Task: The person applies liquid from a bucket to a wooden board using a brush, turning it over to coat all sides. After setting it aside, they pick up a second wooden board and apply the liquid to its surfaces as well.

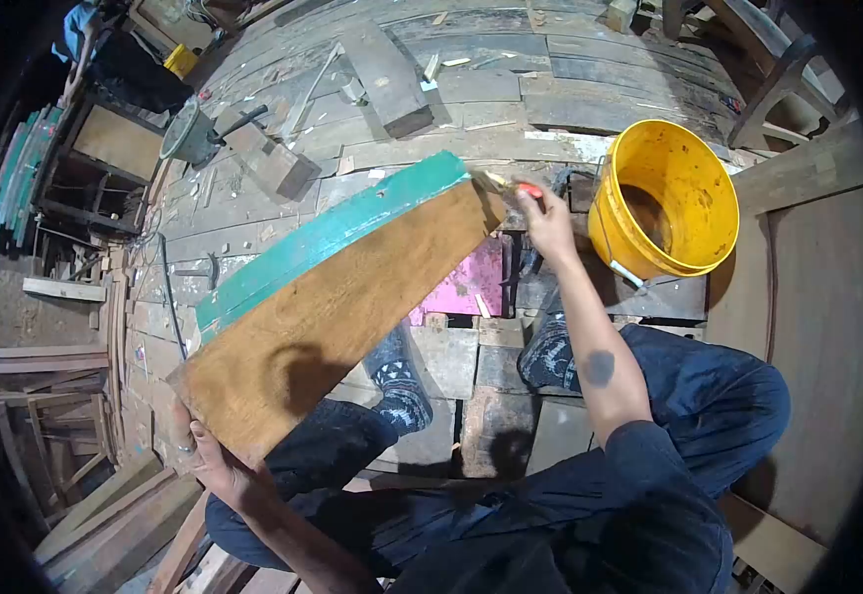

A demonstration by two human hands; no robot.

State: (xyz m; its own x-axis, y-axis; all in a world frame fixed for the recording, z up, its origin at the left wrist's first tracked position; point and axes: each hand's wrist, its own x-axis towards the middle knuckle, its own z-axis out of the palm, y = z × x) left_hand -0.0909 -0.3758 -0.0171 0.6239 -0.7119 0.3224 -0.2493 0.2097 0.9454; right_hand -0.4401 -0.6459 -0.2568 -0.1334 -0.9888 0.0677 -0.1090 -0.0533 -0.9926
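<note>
A long wooden board (333, 297) with a brown face and a green painted edge (337, 233) slants across the view, its far end higher and to the right. My left hand (216, 460) grips its near lower corner, fingers wrapped round the edge. At the far end, my right hand (545, 218) is closed round a small tool with a red handle (528, 189). The tool's pale tip points at the board's end; whether it touches cannot be made out. Below the far end lies a pink piece (469, 282) on the plank floor.
A yellow bucket (664, 203) stands right of my right hand. Wood blocks (384, 79) and scraps lie on the floor ahead. A grey bucket (190, 137) is at the upper left, lumber (120, 515) at the lower left, a wooden panel (822, 267) at the right.
</note>
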